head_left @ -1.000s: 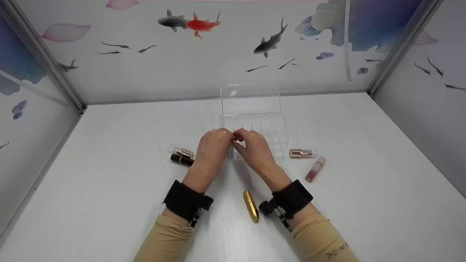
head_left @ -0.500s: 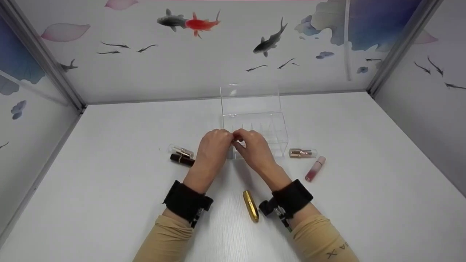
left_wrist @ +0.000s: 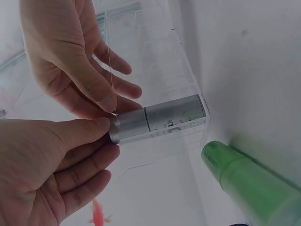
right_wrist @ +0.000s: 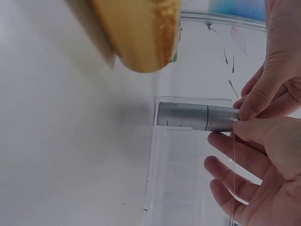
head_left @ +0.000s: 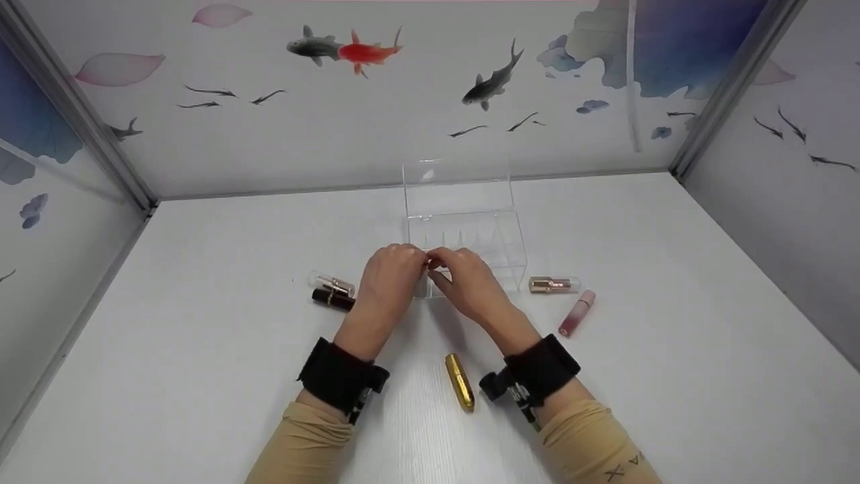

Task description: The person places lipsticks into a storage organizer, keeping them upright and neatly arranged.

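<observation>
A silver lipstick tube stands upright in the left front compartment of the clear divided box, its top end reaching the rim. My left hand pinches that top end between thumb and forefinger. From the other side my right hand pinches the same end, thumb close against the left thumb. Its other fingers spread over the box. Both hands hide the tube's top in the head view. The box's transparent lid is raised at the back.
Left of the box lie a clear-capped lipstick and a black tube. A gold tube lies between the forearms. A rose-gold lipstick and a pink lip gloss lie right. A green tube is near the left wrist.
The head view has shifted slightly, so the scene sits a little lower. Both hands stay at the top of the silver lipstick tube with hardly any movement.
</observation>
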A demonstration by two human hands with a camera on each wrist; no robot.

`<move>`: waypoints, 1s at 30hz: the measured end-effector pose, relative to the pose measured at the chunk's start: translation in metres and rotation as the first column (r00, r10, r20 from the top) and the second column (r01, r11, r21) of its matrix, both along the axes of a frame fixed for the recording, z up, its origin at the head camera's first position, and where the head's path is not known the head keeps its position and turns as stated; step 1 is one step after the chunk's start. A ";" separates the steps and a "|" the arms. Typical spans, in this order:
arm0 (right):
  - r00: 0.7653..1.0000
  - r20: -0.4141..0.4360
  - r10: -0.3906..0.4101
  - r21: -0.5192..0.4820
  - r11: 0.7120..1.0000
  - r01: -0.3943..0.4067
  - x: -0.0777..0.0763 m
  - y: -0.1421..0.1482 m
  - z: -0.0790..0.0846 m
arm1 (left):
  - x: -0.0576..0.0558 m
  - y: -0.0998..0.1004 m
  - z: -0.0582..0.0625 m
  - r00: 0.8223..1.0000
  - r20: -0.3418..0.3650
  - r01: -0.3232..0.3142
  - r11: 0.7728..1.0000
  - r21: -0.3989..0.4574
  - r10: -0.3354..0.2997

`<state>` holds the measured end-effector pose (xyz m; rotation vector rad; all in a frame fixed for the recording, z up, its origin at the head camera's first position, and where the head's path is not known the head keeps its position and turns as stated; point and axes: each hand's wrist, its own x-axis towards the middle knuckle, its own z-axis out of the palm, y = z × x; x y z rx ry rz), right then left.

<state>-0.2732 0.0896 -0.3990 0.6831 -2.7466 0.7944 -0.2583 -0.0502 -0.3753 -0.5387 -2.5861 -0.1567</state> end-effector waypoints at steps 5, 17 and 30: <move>0.999 0.030 0.027 0.007 1.000 -0.027 0.004 0.004 0.003 | 0.004 -0.002 0.002 1.000 0.006 -0.005 1.000 0.000 0.005; 0.996 0.060 0.070 0.076 0.994 -0.075 0.018 0.026 0.015 | 0.016 0.000 0.011 0.997 0.071 0.028 0.999 0.047 -0.031; 0.957 0.124 0.263 0.144 0.949 -0.280 0.036 0.052 0.033 | 0.042 0.003 0.026 0.836 0.435 0.294 0.942 0.160 -0.334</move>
